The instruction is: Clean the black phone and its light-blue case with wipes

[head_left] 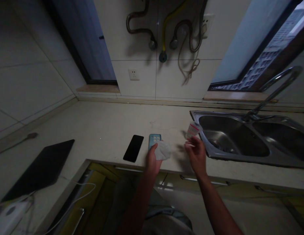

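Observation:
My left hand (153, 161) is closed on a thin white wipe or cloth (163, 150), thumb on top. The wipe partly covers a teal phone case (155, 138) lying on the counter, its camera cut-outs showing. Left of the case lies a black phone (133, 148), dark side up. To the right, my right hand (197, 151) pinches a small clear packet (193, 129) with a red stripe, close to the sink's left rim. Its print is too blurred to read.
A double steel sink (230, 137) with a tall faucet (276, 93) stands at the right. A black flat panel (41, 166) and a white cable (85, 192) lie at the left. Pipes (140, 31) and a wall socket (134, 74) are on the tiled wall behind the pale counter (107, 120).

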The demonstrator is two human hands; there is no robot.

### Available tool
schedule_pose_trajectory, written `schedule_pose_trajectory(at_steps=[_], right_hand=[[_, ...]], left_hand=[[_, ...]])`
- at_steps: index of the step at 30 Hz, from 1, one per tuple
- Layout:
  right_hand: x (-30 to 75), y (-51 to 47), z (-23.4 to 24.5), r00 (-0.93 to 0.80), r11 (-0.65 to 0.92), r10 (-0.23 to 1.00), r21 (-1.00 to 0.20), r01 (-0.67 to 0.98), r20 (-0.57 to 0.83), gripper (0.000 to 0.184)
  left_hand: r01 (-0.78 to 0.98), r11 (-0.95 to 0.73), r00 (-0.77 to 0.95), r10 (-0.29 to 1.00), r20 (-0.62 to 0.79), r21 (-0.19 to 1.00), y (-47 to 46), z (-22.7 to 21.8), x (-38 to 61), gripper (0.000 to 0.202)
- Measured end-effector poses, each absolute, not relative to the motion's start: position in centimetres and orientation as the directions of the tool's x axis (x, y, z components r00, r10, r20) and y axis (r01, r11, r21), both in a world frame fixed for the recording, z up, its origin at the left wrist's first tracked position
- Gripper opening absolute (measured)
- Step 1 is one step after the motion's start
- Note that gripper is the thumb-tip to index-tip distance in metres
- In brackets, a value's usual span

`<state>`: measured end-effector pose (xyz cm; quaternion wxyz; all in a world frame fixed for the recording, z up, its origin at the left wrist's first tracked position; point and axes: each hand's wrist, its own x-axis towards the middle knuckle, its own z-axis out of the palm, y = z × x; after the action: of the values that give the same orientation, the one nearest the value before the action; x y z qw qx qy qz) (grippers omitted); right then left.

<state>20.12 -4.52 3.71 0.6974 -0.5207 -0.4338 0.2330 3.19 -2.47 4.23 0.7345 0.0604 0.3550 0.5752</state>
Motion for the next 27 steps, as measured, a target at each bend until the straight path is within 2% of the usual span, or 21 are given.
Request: schedule_pose_trajectory(at_steps=[2, 4, 7, 8, 10, 12, 13, 14, 16, 18, 20, 22, 24, 25, 27], right_hand=[[18.0, -5.1, 3.2, 0.257, 0.204, 0.946, -0.979, -0.005, 0.196, 0.050], [16.9, -4.9, 2.6, 0.102, 0.078, 0.992, -0.996, -0.051, 0.073, 0.040], [17.1, -4.2, 2.2, 0.128, -0.020, 0.991, -0.997, -0.073, -0.029, 0.036], [17.4, -4.0, 2.3, 0.161, -0.036, 0.986, -0.995, -0.088, -0.050, 0.036], [18.1, -3.7, 2.5, 0.206, -0.045, 0.976, -0.989, -0.138, -0.073, 0.034], [18.6, -3.7, 2.7, 0.222, -0.032, 0.972, -0.980, -0.198, -0.077, 0.031], [18.7, -3.7, 2.8, 0.225, -0.030, 0.971, -0.975, -0.218, -0.080, 0.031], [18.8, -3.7, 2.8, 0.227, -0.033, 0.970, -0.973, -0.227, -0.086, 0.032], [18.9, -3.7, 2.7, 0.234, -0.048, 0.967, -0.973, -0.228, -0.103, 0.034], [19.0, -3.6, 2.5, 0.241, -0.051, 0.965, -0.978, -0.203, -0.100, 0.033], [19.4, -3.5, 2.3, 0.219, -0.050, 0.973, -0.989, -0.137, -0.079, 0.032], [20.2, -3.4, 2.5, 0.112, -0.085, 0.990, -0.996, -0.020, -0.087, 0.032], [21.3, -3.4, 3.0, -0.043, -0.130, 0.990, -0.988, 0.082, -0.134, 0.032], [21.9, -3.3, 3.4, -0.092, -0.142, 0.984, -0.986, 0.082, -0.149, 0.031], [23.0, -3.1, 4.2, -0.024, -0.127, 0.992, -0.987, -0.103, -0.125, 0.028]], left_hand=[[-0.754, 0.339, 0.113, 0.910, -0.398, 0.562, -2.7, 4.2, 3.8, 0.024], [-0.666, 0.309, 0.108, 0.941, -0.322, 0.679, -3.0, 4.0, 4.1, 0.028], [-0.391, 0.130, 0.000, 0.990, -0.141, 0.911, -2.9, 3.4, 3.3, 0.028], [-0.265, 0.044, -0.057, 0.996, -0.061, 0.963, -2.6, 3.1, 2.8, 0.026], [0.006, -0.099, -0.151, 0.984, 0.099, 0.995, -1.9, 2.5, 1.6, 0.027], [0.373, -0.173, -0.184, 0.949, 0.255, 0.911, -1.2, 2.2, 0.4, 0.032], [0.557, -0.161, -0.150, 0.946, 0.289, 0.815, -0.9, 2.1, 0.0, 0.035], [0.695, -0.128, -0.111, 0.953, 0.282, 0.708, -0.6, 2.0, -0.3, 0.038], [0.855, -0.073, -0.051, 0.973, 0.224, 0.513, -0.1, 2.0, -0.6, 0.044], [0.908, -0.045, -0.021, 0.988, 0.153, 0.418, 0.5, 2.2, -0.6, 0.042], [0.917, -0.025, -0.011, 0.996, 0.089, 0.399, 1.2, 2.4, -0.7, 0.034], [0.913, 0.006, -0.020, 0.999, 0.030, 0.408, 1.9, 2.6, -1.0, 0.030], [0.884, 0.022, -0.025, 1.000, 0.002, 0.467, 2.4, 2.7, -1.5, 0.022], [0.849, 0.024, -0.027, 1.000, -0.002, 0.528, 2.6, 2.7, -1.8, 0.016], [0.707, 0.045, -0.045, 0.999, -0.019, 0.706, 2.9, 2.5, -2.2, 0.008]])
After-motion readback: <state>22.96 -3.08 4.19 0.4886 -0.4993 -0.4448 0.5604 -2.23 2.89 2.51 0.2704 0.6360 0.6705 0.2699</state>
